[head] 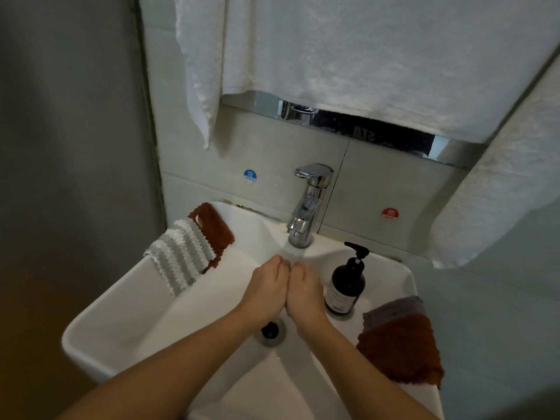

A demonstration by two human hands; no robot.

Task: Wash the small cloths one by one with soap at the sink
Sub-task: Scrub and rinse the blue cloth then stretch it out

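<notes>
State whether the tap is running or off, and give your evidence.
Running: a stream of water falls from the tap spout onto the fingertips of both hands held beneath it.

1. The sink [100, 322] fills the lower centre of the frame; its drain [270, 329] lies in the basin's middle.
2. The faucet [307, 207] stands at the sink's far rim, upper centre.
3. Two cloths [188, 253] overlap on the left rim.
4. The soap dispenser [345, 286] stands on the right rim.
5. Two more stacked cloths [400, 344] lie at lower right, nearer than the dispenser.
6. Towels [348, 56] hang above the faucet.
7. The left hand [266, 289] and right hand [304, 294] touch side by side under the spout.
</notes>
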